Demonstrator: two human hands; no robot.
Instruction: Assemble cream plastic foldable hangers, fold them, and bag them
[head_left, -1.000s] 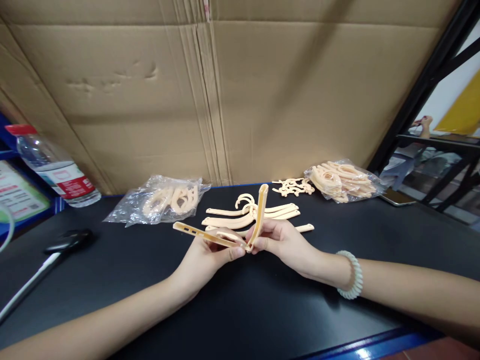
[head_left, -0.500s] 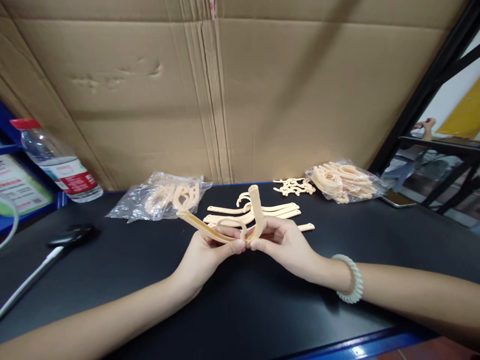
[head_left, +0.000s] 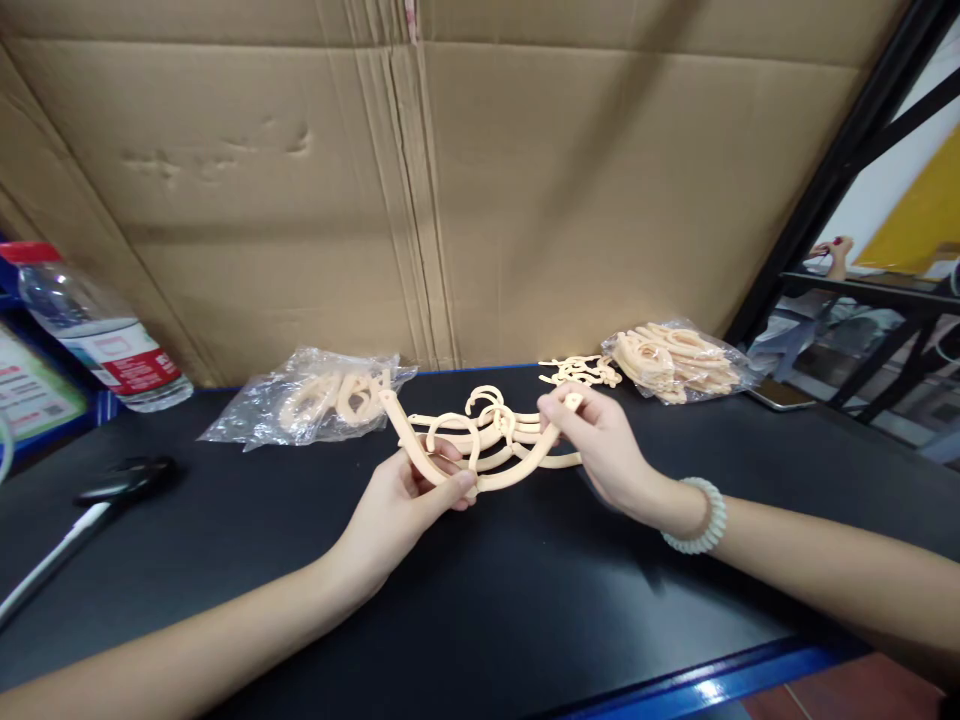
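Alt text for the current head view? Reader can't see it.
The left hand pinches a cream hanger near its middle while the right hand grips one end, above a black table. Similar hangers lie beyond, with a clear bag at left and another bag at right.

right fingers (head_left: 570,421) | moved outward along hanger (head_left: 517,476) | now spread wider

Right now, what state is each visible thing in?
Held hanger: arms spread apart
Left grip: closed on its middle
Right grip: closed near one arm's end
Bottle: capped
Left bag: crumpled, partly filled
Right bag: well filled
Hangers behind: lying flat, unheld
Small pieces: heaped loose
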